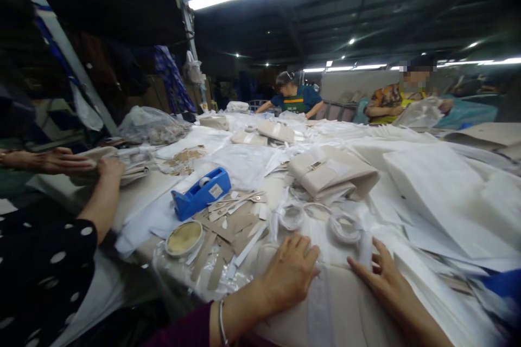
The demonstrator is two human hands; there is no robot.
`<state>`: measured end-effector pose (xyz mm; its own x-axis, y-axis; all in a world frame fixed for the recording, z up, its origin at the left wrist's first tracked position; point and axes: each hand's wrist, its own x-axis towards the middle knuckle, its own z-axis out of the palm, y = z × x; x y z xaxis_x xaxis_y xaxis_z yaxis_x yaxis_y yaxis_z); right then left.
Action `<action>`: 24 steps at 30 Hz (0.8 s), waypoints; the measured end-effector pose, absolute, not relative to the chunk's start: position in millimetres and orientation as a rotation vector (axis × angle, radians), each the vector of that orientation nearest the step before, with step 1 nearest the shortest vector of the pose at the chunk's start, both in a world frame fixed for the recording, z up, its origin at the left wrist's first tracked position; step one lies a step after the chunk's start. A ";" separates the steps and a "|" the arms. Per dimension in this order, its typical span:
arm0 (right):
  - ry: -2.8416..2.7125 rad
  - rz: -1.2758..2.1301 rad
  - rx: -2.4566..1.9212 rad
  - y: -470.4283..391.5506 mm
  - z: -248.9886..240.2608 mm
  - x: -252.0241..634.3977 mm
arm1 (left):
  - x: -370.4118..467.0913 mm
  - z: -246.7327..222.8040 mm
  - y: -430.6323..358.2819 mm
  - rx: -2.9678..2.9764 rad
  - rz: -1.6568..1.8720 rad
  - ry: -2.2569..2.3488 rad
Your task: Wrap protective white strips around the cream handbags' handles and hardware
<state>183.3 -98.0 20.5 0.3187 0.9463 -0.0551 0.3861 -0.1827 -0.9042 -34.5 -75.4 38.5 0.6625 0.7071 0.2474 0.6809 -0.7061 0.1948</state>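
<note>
A beige bag (297, 320) lies flat in front of me, with a pale translucent strip (320, 303) running down its middle. My left hand (290, 268) rests on the bag's upper left part, fingers bent and slightly spread, holding nothing. On the right, my right hand (385, 282) has its thumb and fingers apart beside the bag's upper right edge. Two coiled handles wrapped in white film, a left one (292, 218) and a right one (345, 227), sit just beyond my hands. Behind them lies a folded beige bag (329, 171) with a small buckle.
A blue tape dispenser (201, 192), a round tin (184, 238) and beige strips (232, 222) lie to the left. White sheets (439, 195) are piled at right. A person's hands (103, 165) handle a bag at far left; two people work across the table.
</note>
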 end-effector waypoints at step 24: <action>-1.036 0.906 -1.548 -129.0 14.5 187.2 | -52.8 47.1 -55.8 2.714 0.365 1.037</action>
<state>187.2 -129.0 14.5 0.3464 0.9370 -0.0450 0.1691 -0.1096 -0.9795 -52.8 -55.8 47.1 0.7213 0.6755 0.1533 0.6226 -0.7293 0.2839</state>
